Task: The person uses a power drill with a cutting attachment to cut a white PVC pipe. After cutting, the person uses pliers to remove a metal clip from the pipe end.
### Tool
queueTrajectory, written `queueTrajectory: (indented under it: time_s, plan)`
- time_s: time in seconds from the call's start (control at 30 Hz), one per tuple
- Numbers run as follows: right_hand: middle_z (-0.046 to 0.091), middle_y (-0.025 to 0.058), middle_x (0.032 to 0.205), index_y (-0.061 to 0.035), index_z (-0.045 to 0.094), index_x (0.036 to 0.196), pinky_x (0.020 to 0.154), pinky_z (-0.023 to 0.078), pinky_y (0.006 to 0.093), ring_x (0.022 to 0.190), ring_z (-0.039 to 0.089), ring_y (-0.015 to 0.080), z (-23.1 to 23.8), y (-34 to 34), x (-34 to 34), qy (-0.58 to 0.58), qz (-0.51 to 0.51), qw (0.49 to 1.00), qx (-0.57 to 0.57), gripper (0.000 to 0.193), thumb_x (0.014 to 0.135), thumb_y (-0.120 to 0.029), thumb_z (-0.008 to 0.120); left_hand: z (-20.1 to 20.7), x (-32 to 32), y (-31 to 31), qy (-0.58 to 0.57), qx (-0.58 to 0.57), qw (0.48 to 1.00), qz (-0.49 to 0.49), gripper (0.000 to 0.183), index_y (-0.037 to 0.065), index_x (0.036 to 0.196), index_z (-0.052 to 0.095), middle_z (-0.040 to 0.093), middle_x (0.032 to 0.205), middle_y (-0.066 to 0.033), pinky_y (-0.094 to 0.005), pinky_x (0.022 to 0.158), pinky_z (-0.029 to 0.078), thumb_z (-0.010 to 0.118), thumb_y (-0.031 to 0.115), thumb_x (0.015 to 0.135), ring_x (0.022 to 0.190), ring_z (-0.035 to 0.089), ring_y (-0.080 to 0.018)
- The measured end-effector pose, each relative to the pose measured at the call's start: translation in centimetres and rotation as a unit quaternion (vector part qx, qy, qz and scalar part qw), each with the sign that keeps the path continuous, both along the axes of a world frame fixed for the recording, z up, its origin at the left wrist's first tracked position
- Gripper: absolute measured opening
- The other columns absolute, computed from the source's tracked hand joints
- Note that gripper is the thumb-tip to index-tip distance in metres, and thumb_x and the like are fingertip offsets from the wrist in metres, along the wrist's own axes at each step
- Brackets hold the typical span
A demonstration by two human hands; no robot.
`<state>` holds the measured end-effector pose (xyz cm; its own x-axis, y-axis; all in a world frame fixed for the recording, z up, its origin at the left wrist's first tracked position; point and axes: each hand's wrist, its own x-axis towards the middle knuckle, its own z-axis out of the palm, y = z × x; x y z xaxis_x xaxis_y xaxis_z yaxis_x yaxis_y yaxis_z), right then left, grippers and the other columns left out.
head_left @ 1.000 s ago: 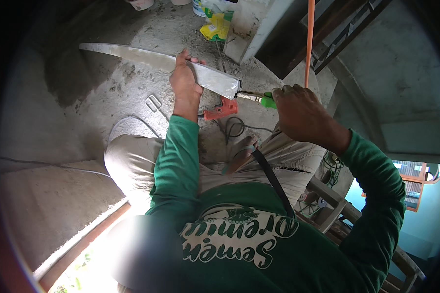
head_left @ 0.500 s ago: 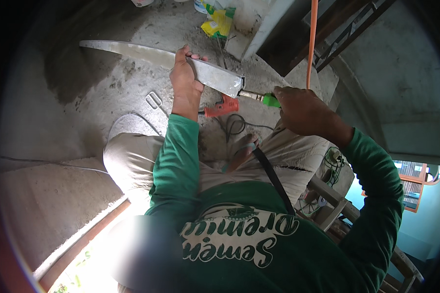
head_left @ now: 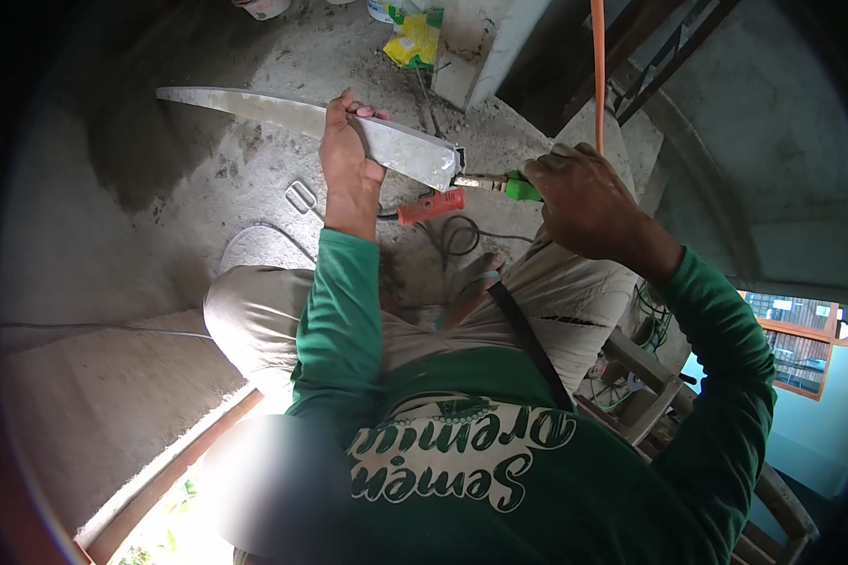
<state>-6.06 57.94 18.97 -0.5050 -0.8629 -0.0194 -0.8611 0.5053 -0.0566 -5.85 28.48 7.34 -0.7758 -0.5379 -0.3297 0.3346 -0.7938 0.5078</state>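
Note:
A long pale metal bar (head_left: 410, 151), rectangular in section, lies slanted across my left hand (head_left: 349, 155), whose fingers wrap round its middle. Its far end reaches out to the upper left. In my right hand (head_left: 589, 202) is a green-handled tool (head_left: 520, 187) with a narrow, flat, stained metal blade, perhaps a scraper or putty knife. The blade's tip meets the bar's near right end, at the dark opening there; whether it goes inside I cannot tell. Below that end an orange-red power tool (head_left: 431, 206) rests on the floor, partly hidden.
A black cable (head_left: 460, 235) loops on the concrete floor by my foot. A metal-framed loop handle (head_left: 301, 197) lies left of my forearm. An orange hose or cord (head_left: 599, 75) hangs at the upper right. A yellow-green bag (head_left: 413, 40) stands at the back; a wooden frame (head_left: 655, 386) is at my right.
The bar and both hands have shifted slightly in the view, with the blade still at the bar's end. My right hand has turned a little around the green handle.

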Motion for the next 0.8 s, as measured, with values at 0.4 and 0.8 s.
queueTrajectory:
  time_s: [0.4, 0.8]
  plan:
    - [0.068, 0.0252, 0.098, 0.0068, 0.062, 0.118, 0.092, 0.051, 0.0534, 0.099, 0.068, 0.0437, 2.8, 0.0, 1.6, -0.065, -0.113, 0.991, 0.040, 0.037, 0.082, -0.002, 0.054, 0.1, 0.1, 0.2, -0.008, 0.001, 1.000, 0.006, 0.023, 0.011, 0.087, 0.053, 0.054, 0.072, -0.0026, -0.0394, 0.073, 0.059, 0.072, 0.022, 0.095, 0.068, 0.057, -0.0219]
    - [0.065, 0.0220, 0.108, 0.0012, 0.058, 0.126, 0.093, 0.049, 0.0468, 0.102, 0.065, 0.0410, 0.7, 0.1, 3.1, -0.191, -0.232, 0.941, -0.155, 0.034, 0.095, -0.012, 0.062, 0.7, 0.3, -0.3, -0.023, 0.005, 1.000, 0.014, 0.022, 0.009, 0.089, 0.056, 0.055, 0.077, -0.0048, -0.0429, 0.076, 0.062, 0.072, 0.021, 0.097, 0.070, 0.058, -0.0207]
